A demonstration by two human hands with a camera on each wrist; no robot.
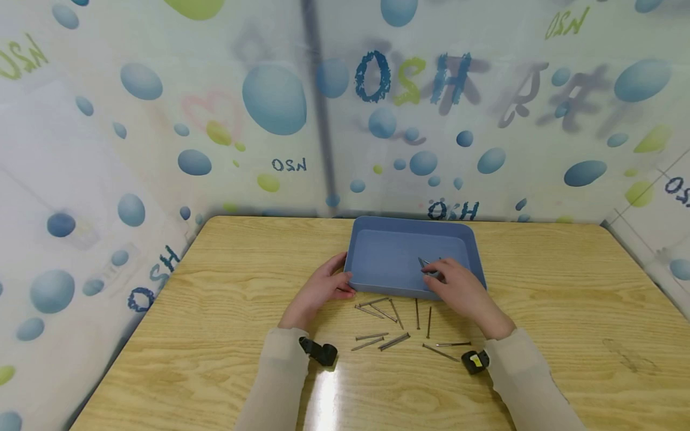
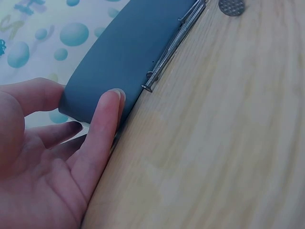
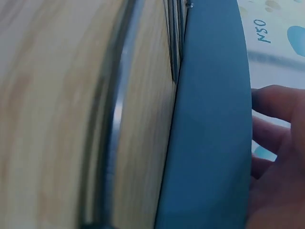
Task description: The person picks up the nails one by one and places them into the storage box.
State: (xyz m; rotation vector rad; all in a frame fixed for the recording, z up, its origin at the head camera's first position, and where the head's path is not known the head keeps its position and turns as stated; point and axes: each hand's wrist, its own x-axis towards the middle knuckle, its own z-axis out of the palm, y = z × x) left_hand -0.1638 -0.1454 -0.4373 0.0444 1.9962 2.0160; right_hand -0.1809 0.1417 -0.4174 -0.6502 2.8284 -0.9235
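Note:
A shallow blue tray [image 1: 388, 257] sits at the back of the wooden table. My left hand [image 1: 323, 282] grips its front left corner, the thumb [image 2: 106, 112] against the outer front wall and the fingers round the side. My right hand [image 1: 458, 288] reaches over the front wall into the tray's right half, fingers bent downward. Metal nails [image 1: 422, 263] show right at its fingertips, partly hidden by the hand; I cannot tell whether they are pinched. In the right wrist view the tray wall [image 3: 209, 124] hides the fingertips of the right hand [image 3: 281, 138].
Several loose nails [image 1: 395, 342] lie on the table [image 1: 215, 359] in front of the tray, some close against its front wall. Two more nails [image 1: 441, 352] lie near the right wrist. A patterned curtain [image 1: 269, 149] hangs behind the table's back edge.

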